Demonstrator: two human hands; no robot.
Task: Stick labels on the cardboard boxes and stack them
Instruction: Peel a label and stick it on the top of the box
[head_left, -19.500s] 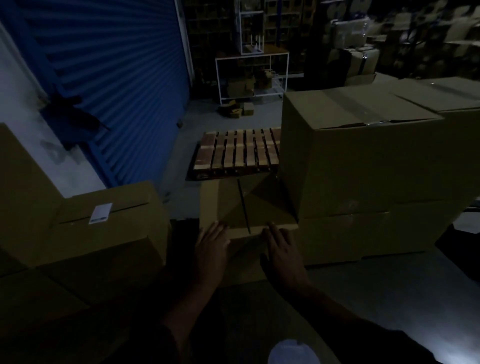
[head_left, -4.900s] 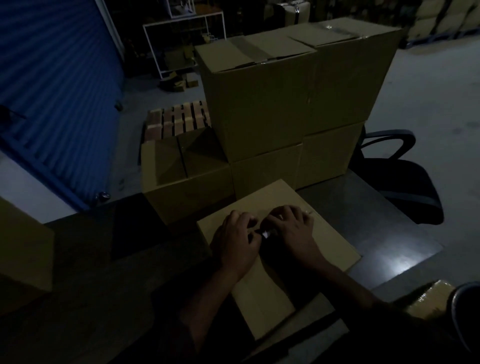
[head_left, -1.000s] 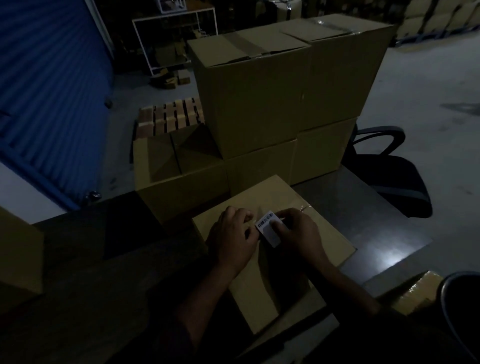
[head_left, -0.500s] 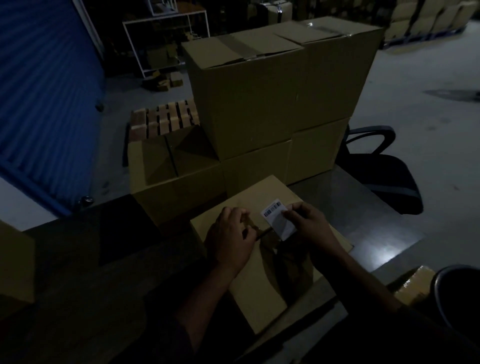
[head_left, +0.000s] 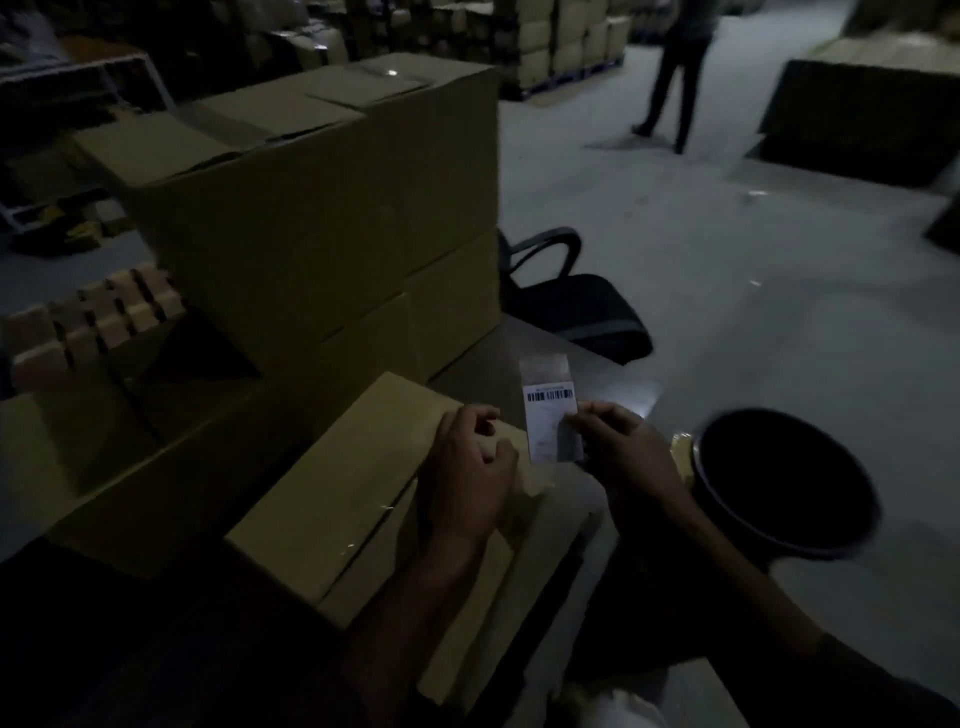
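A flat brown cardboard box (head_left: 353, 478) lies on the dark table in front of me. My right hand (head_left: 628, 452) pinches a white barcode label (head_left: 550, 415) and holds it upright just off the box's right end. A paler strip of backing shows above the label's top edge. My left hand (head_left: 467, 478) rests on the right end of the box with its fingers curled; whether it holds anything is unclear in the dim light. Behind the flat box stands a stack of large cardboard boxes (head_left: 322, 218).
A black round bin (head_left: 784, 483) stands to my right beside the table. A black office chair (head_left: 571, 301) sits behind the stack. An open-topped box (head_left: 130, 395) and a wooden pallet (head_left: 88, 317) are at the left. A person (head_left: 675, 73) walks far back.
My right hand has lifted the label up and to the right, off the box top. My view has swung right, bringing the bin and the far person into sight.
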